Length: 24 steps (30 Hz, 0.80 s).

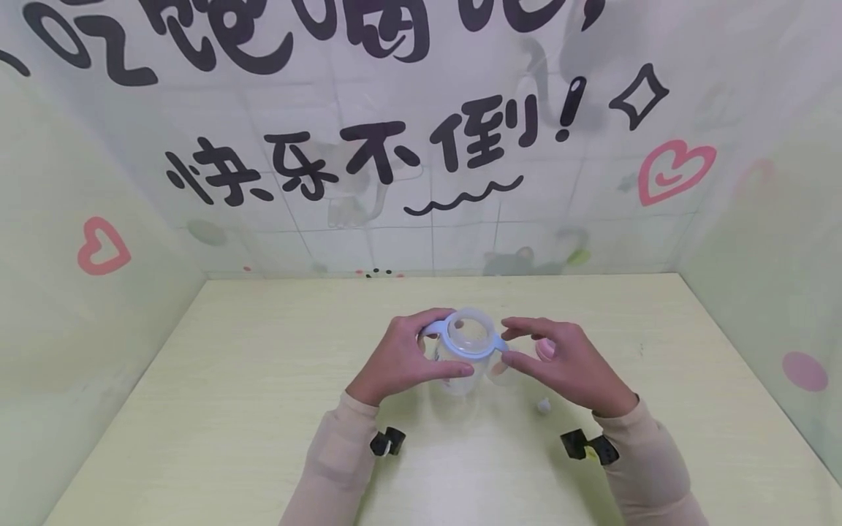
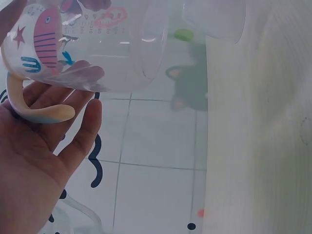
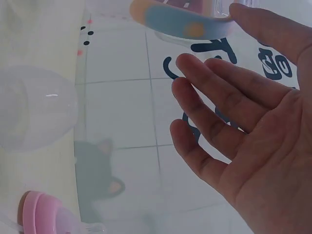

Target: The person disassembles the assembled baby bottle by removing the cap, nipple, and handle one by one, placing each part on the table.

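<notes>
A clear baby bottle (image 1: 460,376) with a wide open top and printed sea pictures stands upright between the hands. Round its neck is a light-blue ring with two curved handles (image 2: 41,114). My left hand (image 1: 411,358) grips the bottle from the left, thumb across the front and fingers behind, beside the left handle. My right hand (image 1: 562,358) is at the right handle (image 3: 183,22). Its thumb touches the handle's end, while the other fingers spread apart from it in the right wrist view.
A pink collar with a clear nipple (image 3: 44,214) lies on the table right of the bottle, partly behind my right hand. Nearby is a translucent dome cap (image 3: 39,107). A small white piece (image 1: 544,405) lies nearer me. Printed curtain walls (image 1: 421,248) border the table (image 1: 276,329).
</notes>
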Each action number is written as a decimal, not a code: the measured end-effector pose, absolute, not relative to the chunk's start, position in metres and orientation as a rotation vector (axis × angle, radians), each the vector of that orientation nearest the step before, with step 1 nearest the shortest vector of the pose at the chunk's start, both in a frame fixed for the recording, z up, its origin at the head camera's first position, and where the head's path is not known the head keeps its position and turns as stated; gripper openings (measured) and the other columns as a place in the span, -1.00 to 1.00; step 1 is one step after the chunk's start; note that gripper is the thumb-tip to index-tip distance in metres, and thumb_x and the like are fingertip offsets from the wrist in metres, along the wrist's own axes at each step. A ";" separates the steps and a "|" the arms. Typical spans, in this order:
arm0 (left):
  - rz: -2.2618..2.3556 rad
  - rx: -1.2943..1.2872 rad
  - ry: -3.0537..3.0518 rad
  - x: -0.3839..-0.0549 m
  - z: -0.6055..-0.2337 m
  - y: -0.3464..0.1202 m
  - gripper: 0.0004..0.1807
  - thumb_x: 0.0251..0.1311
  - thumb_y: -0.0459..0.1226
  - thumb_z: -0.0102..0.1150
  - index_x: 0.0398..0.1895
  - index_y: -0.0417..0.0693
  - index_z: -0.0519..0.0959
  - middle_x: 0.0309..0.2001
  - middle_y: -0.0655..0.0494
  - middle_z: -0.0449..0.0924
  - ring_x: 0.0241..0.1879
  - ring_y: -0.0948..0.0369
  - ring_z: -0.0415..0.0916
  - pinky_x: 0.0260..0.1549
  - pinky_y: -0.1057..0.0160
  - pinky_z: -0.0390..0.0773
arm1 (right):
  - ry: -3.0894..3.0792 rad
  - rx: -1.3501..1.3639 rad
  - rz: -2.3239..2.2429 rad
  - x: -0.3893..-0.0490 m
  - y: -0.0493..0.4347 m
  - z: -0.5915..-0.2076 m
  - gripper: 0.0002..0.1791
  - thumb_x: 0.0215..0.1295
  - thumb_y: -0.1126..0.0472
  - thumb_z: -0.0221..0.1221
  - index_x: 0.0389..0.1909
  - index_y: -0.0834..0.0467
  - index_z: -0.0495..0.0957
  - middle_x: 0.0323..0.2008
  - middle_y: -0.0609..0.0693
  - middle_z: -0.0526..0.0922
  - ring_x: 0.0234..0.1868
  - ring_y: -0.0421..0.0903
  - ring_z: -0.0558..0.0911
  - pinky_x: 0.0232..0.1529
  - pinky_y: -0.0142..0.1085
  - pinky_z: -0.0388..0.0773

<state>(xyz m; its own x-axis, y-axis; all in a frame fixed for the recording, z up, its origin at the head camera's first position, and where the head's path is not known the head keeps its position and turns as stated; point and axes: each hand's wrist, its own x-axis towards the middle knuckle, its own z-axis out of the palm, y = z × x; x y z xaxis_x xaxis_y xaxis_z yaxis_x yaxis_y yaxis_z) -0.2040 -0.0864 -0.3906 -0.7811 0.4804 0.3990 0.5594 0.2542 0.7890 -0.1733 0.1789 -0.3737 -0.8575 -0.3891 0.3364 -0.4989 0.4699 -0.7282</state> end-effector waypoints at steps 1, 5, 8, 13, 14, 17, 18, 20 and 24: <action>-1.584 -1.006 -2.427 -0.204 -0.390 -0.086 -0.32 -0.16 -0.09 0.63 0.12 -0.02 0.62 -0.12 0.22 0.72 -0.16 0.27 0.59 -0.19 0.19 0.57 | -2.584 0.802 1.349 -0.173 0.178 -0.374 -0.55 0.23 0.18 0.38 0.13 0.20 0.61 -0.06 -0.07 0.73 0.03 -0.06 0.64 0.15 0.13 0.46; -1.592 -1.001 -2.436 -0.204 -0.391 -0.086 -0.30 -0.14 -0.10 0.62 0.13 -0.11 0.61 -0.12 0.19 0.72 -0.15 0.27 0.59 -0.16 0.17 0.57 | -2.586 0.830 1.345 -0.173 0.175 -0.374 -0.60 0.24 0.22 0.37 0.08 0.26 0.63 -0.05 -0.01 0.73 0.09 -0.01 0.65 0.16 0.26 0.41; -1.593 -1.002 -2.437 -0.204 -0.391 -0.087 -0.30 -0.15 -0.09 0.63 0.13 -0.11 0.61 -0.11 0.17 0.72 -0.14 0.27 0.59 -0.15 0.17 0.57 | -2.583 0.835 1.334 -0.172 0.173 -0.374 -0.64 0.24 0.24 0.36 0.05 0.26 0.65 -0.06 -0.01 0.74 0.08 -0.02 0.66 0.15 0.25 0.44; -1.590 -0.997 -2.440 -0.204 -0.391 -0.087 -0.32 -0.16 -0.08 0.63 0.13 0.01 0.62 -0.10 0.27 0.70 -0.11 0.29 0.61 -0.11 0.17 0.59 | -2.555 0.862 1.345 -0.171 0.169 -0.373 -0.70 0.26 0.31 0.33 0.01 0.25 0.67 -0.05 -0.02 0.74 0.06 -0.05 0.66 0.12 0.23 0.47; -1.590 -0.997 -2.439 -0.204 -0.392 -0.087 -0.32 -0.16 -0.09 0.63 0.13 0.03 0.62 -0.09 0.28 0.70 -0.11 0.30 0.61 -0.10 0.17 0.59 | -2.550 0.865 1.347 -0.171 0.168 -0.373 -0.71 0.26 0.32 0.32 0.01 0.24 0.67 -0.05 -0.02 0.74 0.06 -0.06 0.66 0.11 0.23 0.48; -1.608 -1.013 -2.425 -0.204 -0.392 -0.087 -0.33 -0.16 -0.10 0.63 0.13 0.04 0.61 -0.08 0.27 0.70 -0.08 0.28 0.62 -0.07 0.15 0.59 | -2.536 0.875 1.325 -0.171 0.166 -0.373 -0.72 0.26 0.35 0.31 -0.01 0.25 0.67 -0.05 -0.01 0.74 0.04 -0.06 0.67 0.10 0.18 0.50; -1.611 -1.019 -2.421 -0.204 -0.392 -0.087 -0.33 -0.15 -0.11 0.63 0.12 0.04 0.61 -0.07 0.27 0.70 -0.07 0.28 0.62 -0.06 0.16 0.59 | -2.530 0.876 1.315 -0.171 0.166 -0.373 -0.72 0.25 0.36 0.31 -0.01 0.25 0.67 -0.05 -0.01 0.74 0.04 -0.07 0.67 0.10 0.16 0.52; -1.618 -1.034 -2.412 -0.204 -0.392 -0.087 -0.34 -0.15 -0.11 0.63 0.12 0.03 0.61 -0.07 0.27 0.70 -0.07 0.27 0.62 -0.05 0.16 0.58 | -2.512 0.883 1.291 -0.171 0.167 -0.373 -0.72 0.25 0.38 0.31 -0.02 0.26 0.67 -0.06 0.00 0.74 0.02 -0.07 0.68 0.08 0.11 0.54; -1.613 -1.039 -2.412 -0.204 -0.391 -0.087 -0.33 -0.16 -0.11 0.63 0.12 0.00 0.62 -0.08 0.27 0.70 -0.10 0.28 0.61 -0.10 0.19 0.58 | -2.460 0.895 1.264 -0.171 0.168 -0.375 -0.72 0.22 0.41 0.32 -0.04 0.26 0.68 -0.09 -0.01 0.75 -0.05 -0.12 0.70 0.02 -0.01 0.61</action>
